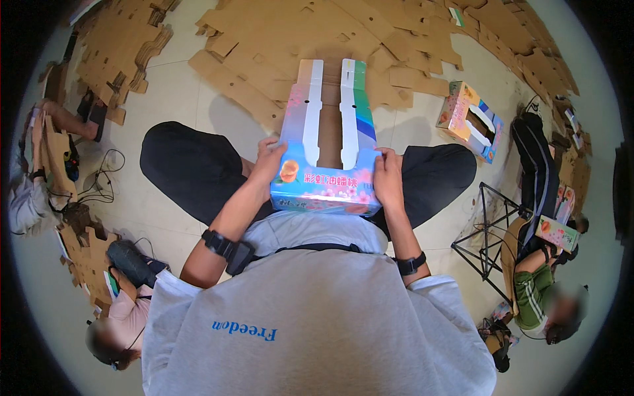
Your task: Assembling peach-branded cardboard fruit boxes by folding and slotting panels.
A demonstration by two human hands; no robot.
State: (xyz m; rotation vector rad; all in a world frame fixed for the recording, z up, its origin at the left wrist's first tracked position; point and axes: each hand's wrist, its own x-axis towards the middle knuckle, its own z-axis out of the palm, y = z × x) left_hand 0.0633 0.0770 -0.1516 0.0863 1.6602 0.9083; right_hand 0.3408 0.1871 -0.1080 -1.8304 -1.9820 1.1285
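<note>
A printed cardboard fruit carton, blue and pink with a peach picture, rests between my bent legs against my lap. Its near end is folded up, while two long side flaps with white inner faces run away from me on either side of a brown opening. My left hand is closed round the carton's near left corner, thumb toward the top. At the near right corner, my right hand grips it the same way. The fingers under both sides are partly hidden.
Flat brown cardboard sheets cover the floor ahead. A similar formed carton lies ahead to the right. A black folding frame stands near my right side. Cables lie at the left. Other people sit on both sides, one holding a carton.
</note>
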